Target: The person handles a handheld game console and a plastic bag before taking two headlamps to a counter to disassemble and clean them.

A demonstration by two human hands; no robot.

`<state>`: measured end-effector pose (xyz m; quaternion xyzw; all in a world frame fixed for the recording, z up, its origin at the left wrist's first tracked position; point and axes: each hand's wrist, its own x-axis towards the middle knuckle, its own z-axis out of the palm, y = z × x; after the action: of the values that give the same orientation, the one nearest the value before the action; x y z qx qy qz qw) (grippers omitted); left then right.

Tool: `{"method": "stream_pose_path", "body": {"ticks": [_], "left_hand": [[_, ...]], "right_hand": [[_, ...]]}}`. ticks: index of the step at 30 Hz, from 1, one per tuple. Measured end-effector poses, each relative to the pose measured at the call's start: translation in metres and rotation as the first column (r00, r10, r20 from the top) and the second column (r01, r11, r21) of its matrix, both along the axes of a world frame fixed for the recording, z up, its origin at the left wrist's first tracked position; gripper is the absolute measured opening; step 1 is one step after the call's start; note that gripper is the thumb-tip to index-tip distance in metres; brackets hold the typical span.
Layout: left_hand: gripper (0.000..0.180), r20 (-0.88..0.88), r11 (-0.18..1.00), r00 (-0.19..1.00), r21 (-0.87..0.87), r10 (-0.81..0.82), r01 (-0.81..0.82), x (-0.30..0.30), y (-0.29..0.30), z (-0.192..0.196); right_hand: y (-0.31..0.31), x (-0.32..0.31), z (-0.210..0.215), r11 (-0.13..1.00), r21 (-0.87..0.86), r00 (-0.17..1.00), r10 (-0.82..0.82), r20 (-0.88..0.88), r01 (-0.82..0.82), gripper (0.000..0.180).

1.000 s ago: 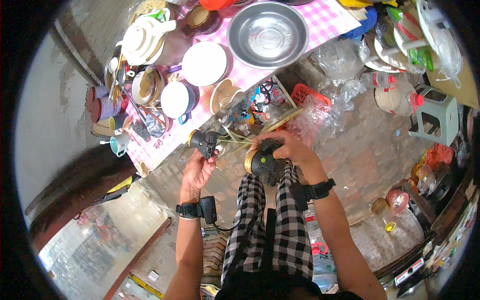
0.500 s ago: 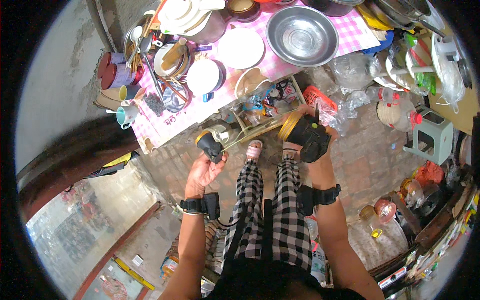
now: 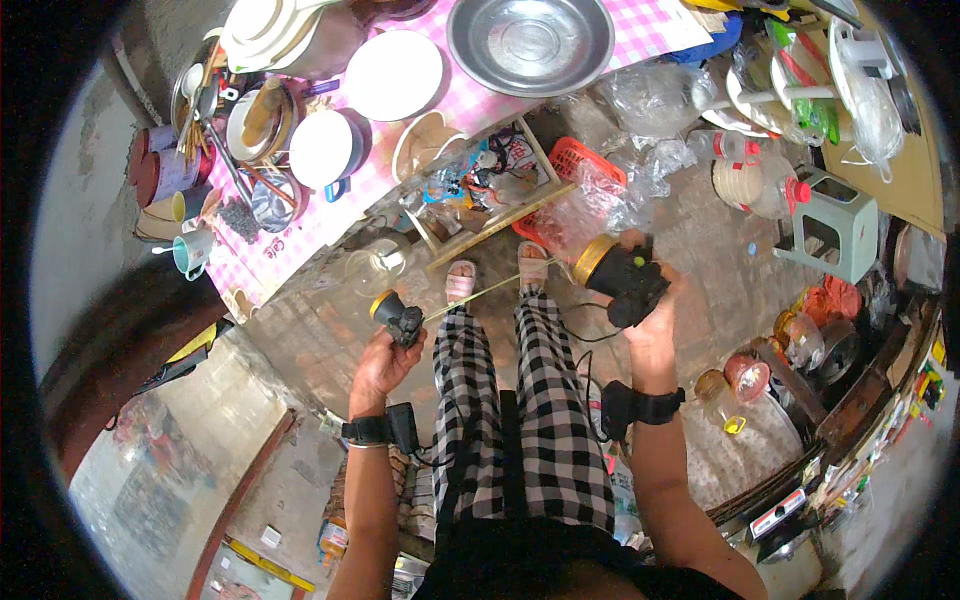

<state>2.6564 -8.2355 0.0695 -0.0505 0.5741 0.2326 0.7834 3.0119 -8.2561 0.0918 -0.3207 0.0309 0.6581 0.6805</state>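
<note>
My left hand (image 3: 378,362) grips a small black headlamp with a yellow rim (image 3: 397,317), held out over the brick floor. My right hand (image 3: 648,318) grips a larger black lamp with a gold-rimmed round face (image 3: 617,273), raised to the right of my knees. The two lamps are well apart. A thin pale strap (image 3: 480,295) runs from the small lamp toward the right. I wear checked trousers (image 3: 520,400) and sandals, a black band on each wrist.
A table with a pink checked cloth (image 3: 400,130) carries white bowls, cups and a big steel basin (image 3: 530,42). Under it sit a wooden crate (image 3: 480,190) and a red basket (image 3: 570,165). Plastic bags, jugs and a pale green stool (image 3: 835,225) stand at right.
Both hands have moved apart and lower in view: the left with the small lamp stays left, the right has carried the larger lamp out to the right. My view has shifted back from the table.
</note>
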Motion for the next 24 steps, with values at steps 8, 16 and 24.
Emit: {"method": "stream_pose_path", "body": {"ticks": [8,16,24], "left_hand": [[0.029,-0.043,0.998,0.997,-0.017,0.067,-0.068,-0.050,-0.018,-0.023],[0.026,-0.122,0.970,0.964,0.086,0.236,-0.227,-0.058,-0.016,-0.012],[0.027,-0.276,0.961,0.936,0.228,0.219,-0.157,-0.081,-0.011,0.006]], "right_hand": [[-0.014,0.055,-0.001,0.990,-0.096,0.995,-0.098,0.021,0.099,0.050],[-0.021,0.058,-0.005,0.996,-0.038,0.989,-0.073,0.130,0.078,0.049],[-0.023,0.081,0.021,0.983,0.083,0.977,-0.148,-0.154,0.162,0.042]]}}
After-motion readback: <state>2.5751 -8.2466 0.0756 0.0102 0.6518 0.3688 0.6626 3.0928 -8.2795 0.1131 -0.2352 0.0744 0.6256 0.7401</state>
